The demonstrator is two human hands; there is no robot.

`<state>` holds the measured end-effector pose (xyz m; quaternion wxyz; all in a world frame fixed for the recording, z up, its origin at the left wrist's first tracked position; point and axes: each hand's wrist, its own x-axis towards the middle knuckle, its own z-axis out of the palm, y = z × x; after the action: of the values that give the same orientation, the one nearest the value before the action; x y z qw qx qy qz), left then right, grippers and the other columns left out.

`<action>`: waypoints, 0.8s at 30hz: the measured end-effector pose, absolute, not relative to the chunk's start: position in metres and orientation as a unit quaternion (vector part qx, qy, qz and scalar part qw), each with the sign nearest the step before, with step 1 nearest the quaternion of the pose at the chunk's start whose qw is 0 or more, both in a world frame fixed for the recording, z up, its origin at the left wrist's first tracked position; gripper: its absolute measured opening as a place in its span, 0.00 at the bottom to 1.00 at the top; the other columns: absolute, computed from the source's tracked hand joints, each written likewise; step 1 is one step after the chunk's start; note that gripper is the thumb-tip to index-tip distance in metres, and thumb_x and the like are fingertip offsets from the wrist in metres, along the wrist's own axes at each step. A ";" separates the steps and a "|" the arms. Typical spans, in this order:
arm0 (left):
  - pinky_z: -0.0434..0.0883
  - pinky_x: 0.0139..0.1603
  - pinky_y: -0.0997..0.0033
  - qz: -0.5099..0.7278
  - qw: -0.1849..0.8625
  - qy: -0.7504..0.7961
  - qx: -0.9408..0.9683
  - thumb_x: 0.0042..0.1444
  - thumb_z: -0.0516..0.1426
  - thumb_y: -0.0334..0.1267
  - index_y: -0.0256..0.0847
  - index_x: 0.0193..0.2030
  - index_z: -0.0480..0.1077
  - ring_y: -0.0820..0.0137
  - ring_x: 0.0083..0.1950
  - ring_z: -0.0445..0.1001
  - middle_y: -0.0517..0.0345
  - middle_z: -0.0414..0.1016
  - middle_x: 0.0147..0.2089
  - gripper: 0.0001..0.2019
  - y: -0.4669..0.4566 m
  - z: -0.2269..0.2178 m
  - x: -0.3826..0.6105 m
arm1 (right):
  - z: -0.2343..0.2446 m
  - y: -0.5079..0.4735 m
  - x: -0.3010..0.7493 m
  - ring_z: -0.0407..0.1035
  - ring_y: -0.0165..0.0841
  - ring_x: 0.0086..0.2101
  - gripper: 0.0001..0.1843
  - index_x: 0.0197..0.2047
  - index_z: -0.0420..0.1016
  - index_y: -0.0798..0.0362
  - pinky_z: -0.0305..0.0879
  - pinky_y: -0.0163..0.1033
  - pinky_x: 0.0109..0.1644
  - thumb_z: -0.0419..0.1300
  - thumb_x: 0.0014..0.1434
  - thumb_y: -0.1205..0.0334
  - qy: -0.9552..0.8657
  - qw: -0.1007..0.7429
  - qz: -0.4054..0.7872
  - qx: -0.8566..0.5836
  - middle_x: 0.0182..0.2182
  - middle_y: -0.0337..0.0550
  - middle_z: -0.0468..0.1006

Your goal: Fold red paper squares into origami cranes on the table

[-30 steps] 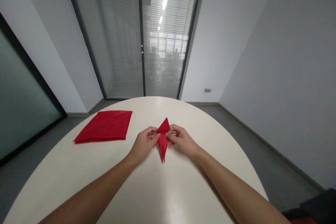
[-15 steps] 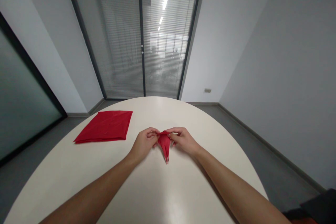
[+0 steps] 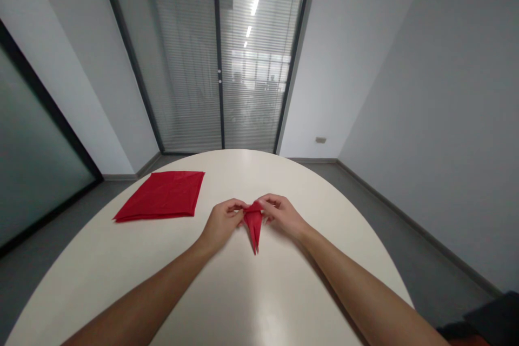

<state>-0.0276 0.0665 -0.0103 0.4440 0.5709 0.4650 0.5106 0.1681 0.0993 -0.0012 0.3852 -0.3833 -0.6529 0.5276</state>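
Between my two hands is a small piece of folded red paper (image 3: 253, 223), wide at its far end and tapering to thin points toward me. My left hand (image 3: 224, 221) pinches its upper left edge between thumb and fingers. At the upper right edge, my right hand (image 3: 280, 213) is closed on the paper with thumb and forefinger. A folded band of red runs across the top between the fingertips. My fingers partly hide the paper's sides.
A flat stack of red sheets (image 3: 164, 194) lies on the left of the round white table (image 3: 259, 292). Beyond the table stand glass panels with blinds (image 3: 186, 86) and a grey wall (image 3: 446, 119). Something dark (image 3: 492, 319) shows at the lower right corner.
My right fingertips have shifted slightly up and inward along the paper's top edge. The top now shows a folded band, and the lower points have swung slightly left.
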 end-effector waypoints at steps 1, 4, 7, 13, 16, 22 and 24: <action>0.68 0.27 0.73 0.510 0.444 0.466 0.570 0.47 0.61 0.40 0.38 0.35 0.77 0.71 0.25 0.72 0.56 0.78 0.29 0.10 0.067 -0.011 -0.028 | -0.002 0.100 0.168 0.72 0.31 0.29 0.23 0.43 0.79 0.53 0.67 0.34 0.31 0.65 0.56 0.42 -0.655 0.388 0.523 -0.384 0.35 0.44 0.81; 0.68 0.28 0.72 0.510 0.438 0.466 0.576 0.48 0.60 0.40 0.38 0.36 0.78 0.71 0.26 0.72 0.54 0.80 0.32 0.11 0.068 -0.012 -0.029 | -0.005 0.100 0.169 0.73 0.31 0.31 0.22 0.47 0.77 0.52 0.67 0.34 0.30 0.68 0.54 0.47 -0.646 0.389 0.535 -0.380 0.38 0.45 0.81; 0.68 0.28 0.73 0.505 0.436 0.461 0.585 0.49 0.59 0.39 0.38 0.37 0.79 0.71 0.27 0.73 0.53 0.81 0.34 0.11 0.067 -0.013 -0.030 | -0.006 0.101 0.169 0.73 0.32 0.30 0.22 0.45 0.77 0.53 0.67 0.34 0.30 0.69 0.53 0.48 -0.634 0.382 0.558 -0.375 0.36 0.45 0.82; 0.68 0.27 0.73 0.502 0.428 0.472 0.585 0.53 0.58 0.42 0.38 0.37 0.76 0.72 0.25 0.72 0.58 0.77 0.28 0.11 0.061 -0.006 -0.029 | -0.005 0.100 0.168 0.73 0.30 0.29 0.22 0.44 0.77 0.55 0.65 0.34 0.31 0.70 0.51 0.49 -0.637 0.387 0.553 -0.371 0.36 0.45 0.82; 0.69 0.29 0.73 0.502 0.433 0.473 0.581 0.53 0.61 0.44 0.38 0.41 0.74 0.70 0.29 0.75 0.56 0.79 0.32 0.14 0.061 -0.007 -0.029 | -0.005 0.100 0.168 0.72 0.29 0.28 0.22 0.43 0.77 0.54 0.64 0.33 0.30 0.70 0.52 0.48 -0.642 0.395 0.542 -0.371 0.35 0.43 0.81; 0.70 0.33 0.72 0.495 0.441 0.479 0.576 0.49 0.63 0.41 0.38 0.38 0.75 0.67 0.32 0.77 0.55 0.79 0.30 0.12 0.066 -0.012 -0.029 | -0.006 0.100 0.165 0.72 0.29 0.28 0.24 0.44 0.77 0.54 0.64 0.34 0.32 0.72 0.50 0.47 -0.623 0.400 0.568 -0.360 0.33 0.42 0.81; 0.69 0.31 0.72 0.493 0.452 0.481 0.567 0.48 0.64 0.41 0.37 0.38 0.75 0.68 0.30 0.76 0.55 0.79 0.29 0.12 0.066 -0.011 -0.028 | -0.005 0.099 0.163 0.71 0.29 0.28 0.23 0.42 0.78 0.55 0.64 0.35 0.33 0.72 0.49 0.47 -0.618 0.393 0.581 -0.355 0.31 0.41 0.81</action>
<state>-0.0284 0.0660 -0.0114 0.4521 0.5666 0.4807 0.4935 0.1631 0.0989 -0.0052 0.3931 -0.3549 -0.6184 0.5807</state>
